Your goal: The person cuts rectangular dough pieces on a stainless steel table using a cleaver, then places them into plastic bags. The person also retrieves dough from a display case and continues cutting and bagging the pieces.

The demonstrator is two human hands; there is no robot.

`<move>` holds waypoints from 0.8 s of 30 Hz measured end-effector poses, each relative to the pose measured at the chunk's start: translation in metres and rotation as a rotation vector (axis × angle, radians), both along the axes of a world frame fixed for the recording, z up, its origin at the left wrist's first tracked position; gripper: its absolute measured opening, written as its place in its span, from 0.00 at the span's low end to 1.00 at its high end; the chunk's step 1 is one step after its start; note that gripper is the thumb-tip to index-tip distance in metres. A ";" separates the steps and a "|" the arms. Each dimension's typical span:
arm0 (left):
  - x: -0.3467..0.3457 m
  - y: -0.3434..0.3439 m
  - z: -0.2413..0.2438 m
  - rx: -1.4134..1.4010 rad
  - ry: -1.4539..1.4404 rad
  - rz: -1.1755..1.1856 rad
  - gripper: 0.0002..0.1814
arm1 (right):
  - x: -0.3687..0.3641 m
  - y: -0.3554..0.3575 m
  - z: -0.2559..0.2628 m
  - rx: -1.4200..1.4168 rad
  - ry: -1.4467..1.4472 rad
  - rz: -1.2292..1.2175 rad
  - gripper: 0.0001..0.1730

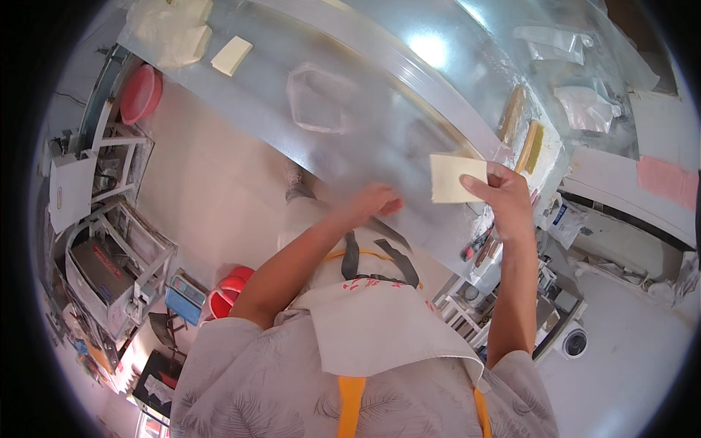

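Note:
My right hand (pixel 506 191) pinches a pale yellow square stack of thin sheets (pixel 452 178), apparently dough wrappers, above the metal worktable (pixel 383 148). The thumb lies on top and the fingers are hidden underneath. Left of it, my left hand (pixel 380 200) hovers near the table's front edge, fingers loosely bent, with nothing visible in it. A similar pale yellow stack (pixel 232 56) lies at the far left of the table. Beside that is a translucent plastic bag (pixel 170 35) with more pale pieces. A clear plastic bag or tray (pixel 320 101), blurred, rests mid-table.
A wooden-handled brush (pixel 530 148) and a wooden piece (pixel 512 114) lie on the floury right end. Red-handled tools (pixel 468 252) sit near the right corner. A raised metal ledge (pixel 416 65) crosses the table. A pink basin (pixel 141 94) and red bucket (pixel 233 290) stand left.

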State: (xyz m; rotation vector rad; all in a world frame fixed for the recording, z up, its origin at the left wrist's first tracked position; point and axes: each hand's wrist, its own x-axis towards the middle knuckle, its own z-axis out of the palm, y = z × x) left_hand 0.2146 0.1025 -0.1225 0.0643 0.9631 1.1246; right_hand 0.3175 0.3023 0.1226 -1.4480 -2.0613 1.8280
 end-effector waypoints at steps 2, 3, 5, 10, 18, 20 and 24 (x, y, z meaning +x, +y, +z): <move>0.006 0.026 0.025 0.173 -0.243 0.183 0.21 | 0.000 -0.011 0.016 -0.166 0.101 -0.055 0.24; 0.005 0.038 0.051 0.290 -0.293 0.253 0.22 | 0.002 -0.013 0.020 -0.248 0.152 -0.086 0.24; -0.001 0.043 0.083 0.390 -0.442 0.333 0.25 | 0.009 -0.016 0.012 -0.341 0.169 -0.130 0.25; -0.014 0.032 0.115 0.295 -0.931 0.382 0.33 | 0.031 -0.015 -0.037 -0.424 0.069 -0.186 0.25; 0.003 -0.002 0.221 0.448 0.522 0.253 0.49 | 0.047 -0.005 -0.058 -0.639 0.512 -0.036 0.38; 0.009 0.000 0.223 0.467 0.625 0.298 0.50 | 0.047 0.000 -0.062 -0.642 0.514 -0.004 0.39; 0.010 -0.003 0.221 0.418 0.679 0.283 0.49 | 0.042 -0.004 -0.065 -0.684 0.546 0.012 0.39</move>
